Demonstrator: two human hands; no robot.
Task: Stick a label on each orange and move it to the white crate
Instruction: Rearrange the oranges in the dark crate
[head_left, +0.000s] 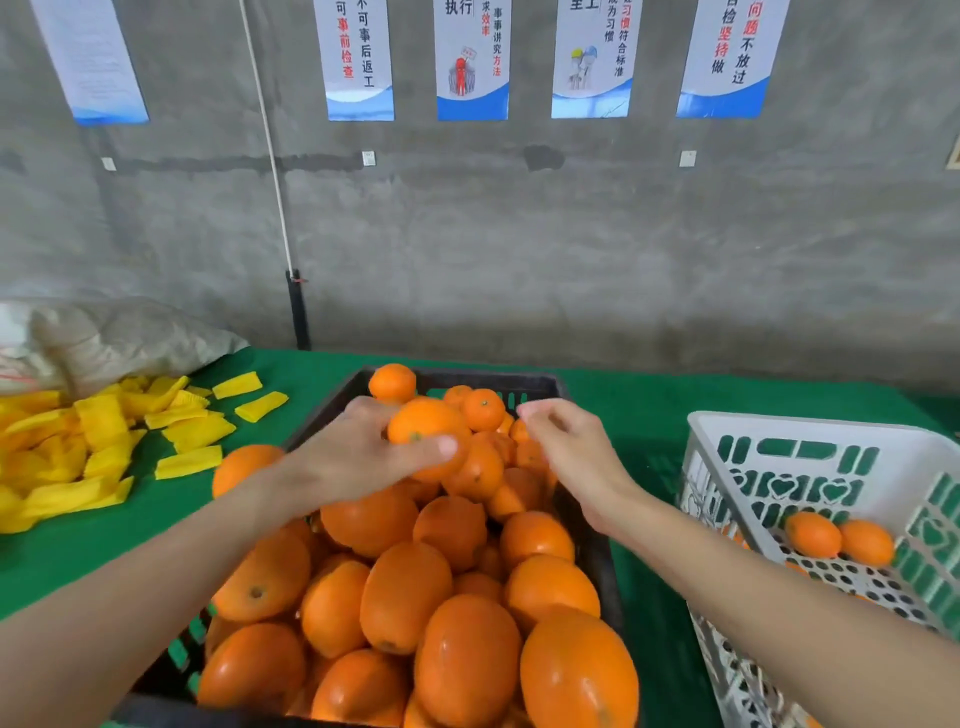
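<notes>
Left hand (358, 457) grips round orange fruit (428, 431) over black plastic crate (493, 378); right hand (566, 447) bunched, pinch unclear. Fruit rolling in grip risks crooked label; white perforated crate (779, 423) at three o'clock.

One glossy orange fruit (426, 431), round and smooth-skinned with a small green stem scar facing the camera, is lifted above the rest, gripped in the left hand (358, 457) with the thumb across its lower front. Beneath it, a heap of oranges (457, 597) fills a black plastic crate (540, 382) above its rim; the fruit look larger and more oval at six o'clock and smaller at twelve. At three o'clock from that heap stands the white perforated plastic crate (810, 431), tilted, with slotted and heart-shaped cut-outs in its walls. Two small oranges (813, 534) lie touching, side by side, on its holed floor.
</notes>
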